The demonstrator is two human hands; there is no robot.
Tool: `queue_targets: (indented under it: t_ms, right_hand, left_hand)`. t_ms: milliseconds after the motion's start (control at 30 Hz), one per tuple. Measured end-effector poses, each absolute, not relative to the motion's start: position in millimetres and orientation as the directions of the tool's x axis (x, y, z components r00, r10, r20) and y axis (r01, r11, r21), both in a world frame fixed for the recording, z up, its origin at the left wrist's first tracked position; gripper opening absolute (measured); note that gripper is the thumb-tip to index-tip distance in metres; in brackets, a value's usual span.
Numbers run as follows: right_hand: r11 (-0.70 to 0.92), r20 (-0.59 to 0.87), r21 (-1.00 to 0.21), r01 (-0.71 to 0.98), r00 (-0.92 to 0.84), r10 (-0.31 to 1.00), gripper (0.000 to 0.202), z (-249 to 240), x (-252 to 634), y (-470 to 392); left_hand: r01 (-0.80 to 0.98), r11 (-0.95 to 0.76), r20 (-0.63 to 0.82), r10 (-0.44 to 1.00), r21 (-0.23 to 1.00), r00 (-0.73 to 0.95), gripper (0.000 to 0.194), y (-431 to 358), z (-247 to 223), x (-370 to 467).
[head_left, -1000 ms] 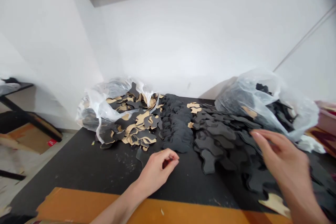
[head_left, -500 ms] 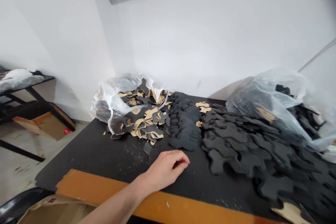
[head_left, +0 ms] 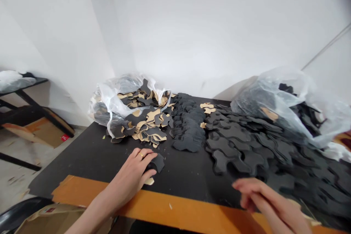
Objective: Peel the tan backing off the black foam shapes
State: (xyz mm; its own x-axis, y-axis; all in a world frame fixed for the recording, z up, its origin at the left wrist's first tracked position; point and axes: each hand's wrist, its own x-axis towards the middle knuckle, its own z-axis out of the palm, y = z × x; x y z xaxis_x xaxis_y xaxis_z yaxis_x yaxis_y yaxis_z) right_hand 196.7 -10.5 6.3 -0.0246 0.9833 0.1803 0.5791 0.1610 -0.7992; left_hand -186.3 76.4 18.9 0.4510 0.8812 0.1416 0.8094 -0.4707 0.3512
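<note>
My left hand (head_left: pixel 135 172), with a ring on one finger, is closed on a dark, wavy-edged cut-out piece (head_left: pixel 158 162) low over the table, thumb at its near side. A tan bit (head_left: pixel 149 181) shows just under the thumb. At the lower right my right hand (head_left: pixel 260 195) hangs over the table's front edge, blurred by motion; whether it holds anything is unclear. Ahead of the hands lies an overlapping row of black cut-outs (head_left: pixel 188 142). Left of that row is a heap of black and tan pieces (head_left: pixel 149 131). Many loose black pieces (head_left: pixel 229 146) spread over the right side.
A clear plastic bag (head_left: pixel 108 98) of pieces lies open at the back left, another bag (head_left: pixel 279 84) at the back right. Brown tape (head_left: pixel 175 210) runs along the front edge of the black table (head_left: pixel 82 157). Below it stands a cardboard box (head_left: pixel 52 219).
My left hand has moved left and closed on the dark piece that lay on the table. My right hand has come into view at the lower right. The view has shifted slightly.
</note>
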Motion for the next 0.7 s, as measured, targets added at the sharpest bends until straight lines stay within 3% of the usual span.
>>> queue_targets:
  t_ms: [100,200,233,300,533,700]
  right_hand:
    - [0.182,0.147,-0.748,0.639,-0.108,0.983,0.022,18,153,35]
    - [0.291,0.311,-0.529,0.797,-0.137,0.941,0.012,20,120,75]
    - [0.301,0.33,-0.423,0.855,-0.164,0.93,0.015,19,113,84]
    - [0.305,0.35,-0.348,0.887,-0.179,0.92,0.022,15,103,99]
    - [0.325,0.403,-0.23,0.917,-0.214,0.89,0.025,9,96,114]
    - [0.361,0.442,-0.206,0.91,-0.243,0.864,0.023,10,98,117]
  left_hand:
    - [0.802,-0.432,0.092,0.896,0.413,0.435,0.03,81,23,-184]
    - [0.784,-0.387,0.042,0.906,0.485,0.421,0.023,87,30,-182]
    - [0.779,-0.376,0.029,0.907,0.502,0.419,0.02,88,31,-181]
    - [0.773,-0.352,0.011,0.913,0.528,0.408,0.017,88,32,-180]
    - [0.739,-0.279,-0.023,0.929,0.614,0.37,0.022,81,30,-181]
    - [0.556,-0.346,0.187,0.928,0.756,0.324,0.008,119,77,-150]
